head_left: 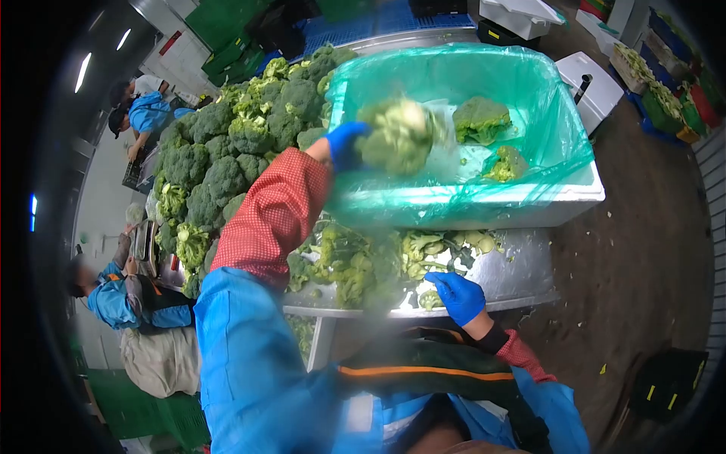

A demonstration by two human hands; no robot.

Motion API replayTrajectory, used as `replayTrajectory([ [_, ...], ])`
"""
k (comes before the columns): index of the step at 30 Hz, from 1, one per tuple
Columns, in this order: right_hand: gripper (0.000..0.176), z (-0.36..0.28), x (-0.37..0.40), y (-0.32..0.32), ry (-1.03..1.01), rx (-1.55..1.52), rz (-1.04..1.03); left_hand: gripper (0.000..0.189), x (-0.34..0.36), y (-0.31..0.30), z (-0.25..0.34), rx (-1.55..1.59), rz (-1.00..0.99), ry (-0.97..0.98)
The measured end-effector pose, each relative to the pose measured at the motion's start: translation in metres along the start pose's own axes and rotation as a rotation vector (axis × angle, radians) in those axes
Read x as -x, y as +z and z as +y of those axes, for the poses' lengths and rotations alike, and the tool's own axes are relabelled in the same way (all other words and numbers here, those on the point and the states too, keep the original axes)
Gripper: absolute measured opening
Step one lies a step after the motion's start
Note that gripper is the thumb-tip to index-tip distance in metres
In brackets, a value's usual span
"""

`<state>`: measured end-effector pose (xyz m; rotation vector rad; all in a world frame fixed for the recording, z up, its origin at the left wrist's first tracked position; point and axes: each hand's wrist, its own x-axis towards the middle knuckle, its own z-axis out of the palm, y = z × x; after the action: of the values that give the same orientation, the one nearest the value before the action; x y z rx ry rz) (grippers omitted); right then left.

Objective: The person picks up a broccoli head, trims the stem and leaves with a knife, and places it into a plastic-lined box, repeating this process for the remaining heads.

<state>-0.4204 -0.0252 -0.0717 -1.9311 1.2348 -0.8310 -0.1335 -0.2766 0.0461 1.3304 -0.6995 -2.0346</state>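
Observation:
My left hand [348, 145], in a blue glove, is closed on a broccoli head [401, 136] above the left part of a white foam box [484, 216] lined with green plastic. The broccoli is blurred, its cut stalk side facing up. Inside the box lie a larger broccoli head [482, 119] and a smaller yellowish piece [507, 163]. Over the metal table's front edge, my right hand [457, 296], also gloved in blue, has its fingers pressed together; what they hold is hidden. Beside it are trimmed stalks and leaves [427, 250].
A big pile of broccoli [227, 151] fills the left of the metal table [522, 265]. Co-workers in blue stand at the far left [113, 299] and upper left [151, 113]. A white lid [590, 91] and produce crates [658, 98] are at the right.

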Motion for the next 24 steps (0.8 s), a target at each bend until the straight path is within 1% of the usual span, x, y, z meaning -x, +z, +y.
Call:
replayTrajectory([
  [1, 0.021, -0.001, 0.003, 0.002, 0.022, -0.003, -0.017, 0.052, -0.005, -0.013, 0.001, 0.038, -0.039, 0.061],
  [2, 0.021, -0.004, 0.006, 0.004, 0.070, -0.028, -0.018, 0.053, 0.014, -0.005, 0.006, 0.067, -0.019, 0.134],
  [4, 0.022, -0.008, 0.010, 0.008, 0.162, -0.075, -0.022, 0.053, 0.031, -0.009, 0.011, 0.197, -0.102, 0.269],
  [6, 0.022, -0.011, 0.012, 0.012, 0.141, -0.164, 0.007, 0.054, 0.066, -0.016, 0.007, 0.019, -0.047, 0.523],
  [7, 0.023, -0.014, 0.012, 0.014, 0.148, -0.210, 0.010, 0.049, 0.094, -0.016, 0.007, 0.293, -0.115, 0.400],
  [10, 0.025, -0.028, 0.009, 0.020, 0.173, -0.309, 0.009, 0.038, 0.157, -0.040, -0.021, 0.310, -0.111, 0.480],
  [12, 0.026, -0.028, 0.005, 0.029, -0.001, -0.050, -0.002, 0.029, 0.184, -0.085, -0.054, 0.386, 0.027, 0.513],
  [13, 0.029, -0.025, 0.005, 0.037, 0.018, -0.113, -0.031, 0.027, 0.205, -0.085, -0.072, 0.366, 0.099, 0.518],
  [14, 0.030, -0.020, 0.003, 0.047, -0.042, -0.089, -0.012, 0.028, 0.219, -0.108, -0.093, 0.344, 0.067, 0.523],
  [15, 0.030, -0.015, 0.001, 0.057, -0.102, -0.063, 0.006, 0.032, 0.239, -0.081, -0.101, 0.357, 0.084, 0.459],
  [16, 0.031, -0.012, 0.000, 0.063, -0.164, -0.037, 0.023, 0.039, 0.245, -0.108, -0.126, 0.386, 0.108, 0.439],
  [17, 0.034, -0.015, -0.002, 0.066, -0.052, -0.188, -0.104, 0.041, 0.250, -0.102, -0.139, 0.392, 0.162, 0.365],
  [18, 0.034, -0.022, -0.004, 0.067, 0.015, -0.343, -0.117, 0.042, 0.250, -0.091, -0.151, 0.397, 0.214, 0.291],
  [20, 0.035, -0.042, -0.011, 0.068, 0.153, -0.651, -0.143, 0.046, 0.241, -0.092, -0.180, 0.317, 0.268, 0.207],
  [21, 0.037, -0.048, -0.015, 0.070, 0.089, -0.683, -0.132, 0.048, 0.231, -0.081, -0.186, 0.271, 0.265, 0.190],
  [23, 0.037, -0.057, -0.020, 0.064, 0.177, -0.746, -0.179, 0.052, 0.204, -0.062, -0.195, 0.199, 0.247, 0.153],
  [24, 0.038, -0.046, -0.022, 0.068, 0.114, -0.592, -0.157, 0.054, 0.191, -0.056, -0.200, 0.172, 0.233, 0.133],
])
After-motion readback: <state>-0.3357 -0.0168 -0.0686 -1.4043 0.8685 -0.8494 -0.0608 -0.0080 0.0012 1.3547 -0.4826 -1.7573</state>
